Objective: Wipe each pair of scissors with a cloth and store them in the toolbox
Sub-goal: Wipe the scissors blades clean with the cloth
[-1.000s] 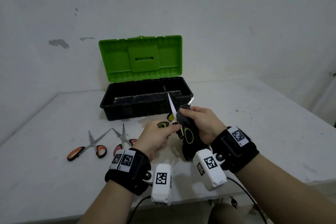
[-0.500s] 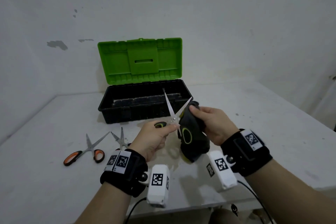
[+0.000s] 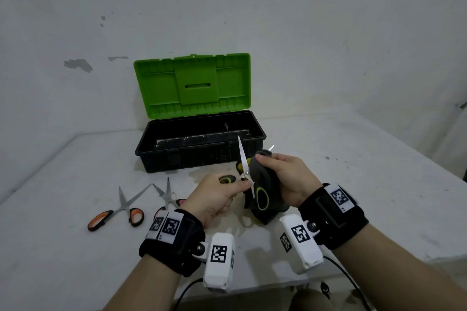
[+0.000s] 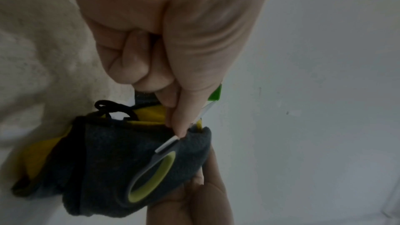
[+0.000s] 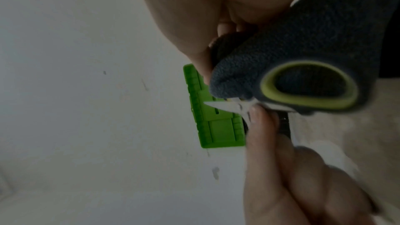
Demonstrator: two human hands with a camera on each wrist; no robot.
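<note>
Two spare scissors [image 3: 118,212] head-view only

Head view evenly lit, soft shadows, edges bowed; both wrist views dim, blurred.

left hand [image 3: 214,195] holding scissors [image 3: 246,174], cloth [image 3: 265,192] in right hand [image 3: 286,177]

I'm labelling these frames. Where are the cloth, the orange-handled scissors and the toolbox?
cloth [image 3: 269,182], head view, on its grey fold below the right hand's fingers
orange-handled scissors [image 3: 123,208], head view, at the pivot
toolbox [image 3: 192,159], head view, on its black front wall
</note>
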